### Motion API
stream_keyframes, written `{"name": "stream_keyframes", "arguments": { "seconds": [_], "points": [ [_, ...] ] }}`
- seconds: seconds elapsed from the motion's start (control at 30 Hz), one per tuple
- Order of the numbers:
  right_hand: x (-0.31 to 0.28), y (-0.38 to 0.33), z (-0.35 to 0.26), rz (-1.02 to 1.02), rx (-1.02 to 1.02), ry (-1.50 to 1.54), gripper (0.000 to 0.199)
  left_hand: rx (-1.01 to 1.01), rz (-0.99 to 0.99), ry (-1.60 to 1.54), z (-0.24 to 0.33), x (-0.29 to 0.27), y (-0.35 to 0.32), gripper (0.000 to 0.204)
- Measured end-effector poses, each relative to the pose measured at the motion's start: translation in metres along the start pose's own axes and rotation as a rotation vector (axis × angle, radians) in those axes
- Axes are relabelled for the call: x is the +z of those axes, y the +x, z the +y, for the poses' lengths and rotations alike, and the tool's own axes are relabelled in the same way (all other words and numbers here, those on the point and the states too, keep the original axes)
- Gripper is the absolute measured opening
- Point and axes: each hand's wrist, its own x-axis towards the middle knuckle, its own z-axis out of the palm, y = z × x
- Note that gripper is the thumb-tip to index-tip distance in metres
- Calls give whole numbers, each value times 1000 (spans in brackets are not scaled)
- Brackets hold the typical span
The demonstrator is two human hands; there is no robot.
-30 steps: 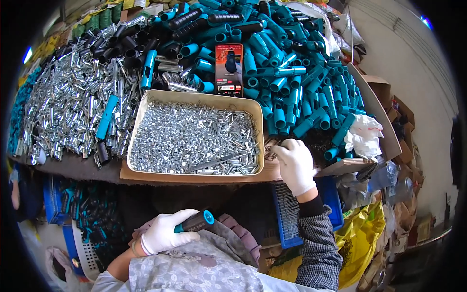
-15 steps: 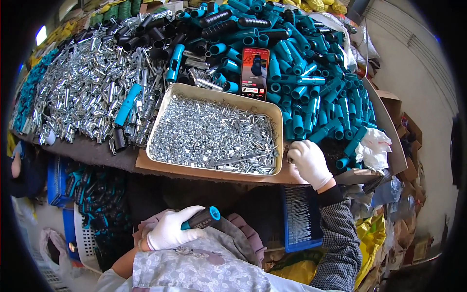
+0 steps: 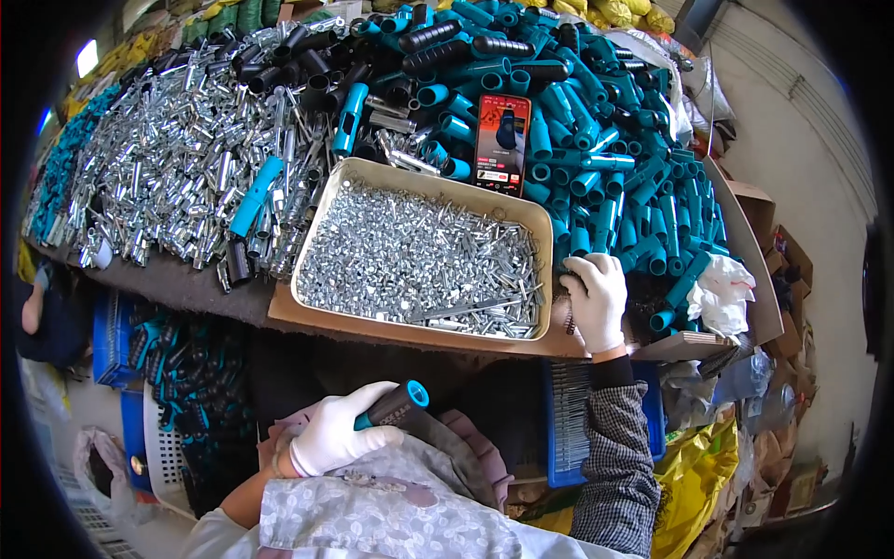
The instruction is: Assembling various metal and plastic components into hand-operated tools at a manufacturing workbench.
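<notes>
Head view: left hand (image 3: 331, 438), white-gloved, is wrapped around a black-and-teal handle (image 3: 396, 406) held low near the lap, below the tabletop (image 3: 186, 284) edge. Right hand (image 3: 596, 300), also gloved, rests palm-down with fingers loosely curled at the right rim of a metal tray (image 3: 424, 182) filled with small silver screws (image 3: 419, 261), beside heaped teal sleeves (image 3: 633, 186).

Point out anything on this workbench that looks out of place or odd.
A phone with a lit screen lies propped on the heap of teal handle sleeves, just behind the tray of small silver parts. It is the one thing there that is not loose hardware. Nothing looks spilled or damaged.
</notes>
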Motion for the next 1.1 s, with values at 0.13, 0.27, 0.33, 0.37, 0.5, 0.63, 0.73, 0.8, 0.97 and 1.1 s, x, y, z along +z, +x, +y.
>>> {"name": "stream_keyframes", "arguments": {
  "seconds": [0.13, 0.27, 0.33, 0.37, 0.5, 0.63, 0.73, 0.8, 0.97, 1.1],
  "points": [
    [-16, 9, -47, 179, 288, 515, 17, 25, 40, 4, 2, -4, 1, 64],
    [-37, -3, -135, -303, 9, 627, 2, 80, -69, -25, 6, -9, 15, 61],
    [-25, -12, -158, -395, 20, 696, 8, 131, -112, 9, 16, -9, 22, 59],
    [-25, -13, -161, -386, 42, 680, 10, 147, -115, 30, 20, -12, 21, 58],
    [-24, -13, -187, -409, 9, 524, 19, 316, -137, 365, 5, -19, 12, 60],
    [-17, -5, -194, -584, -52, 571, 30, 278, -138, 432, 1, -31, 8, 64],
    [-27, 43, -178, -943, 113, 1105, 63, 311, 31, 0, -2, -32, 3, 66],
    [-28, 75, -172, -887, 138, 1250, 58, 148, 65, -192, 0, -39, -4, 69],
    [1, 125, -182, -646, -22, 703, 27, 188, 69, -175, -26, -57, -16, 72],
    [33, 162, -184, -379, -269, 499, 23, 194, 165, -162, -43, -67, -33, 70]
  ]
}}
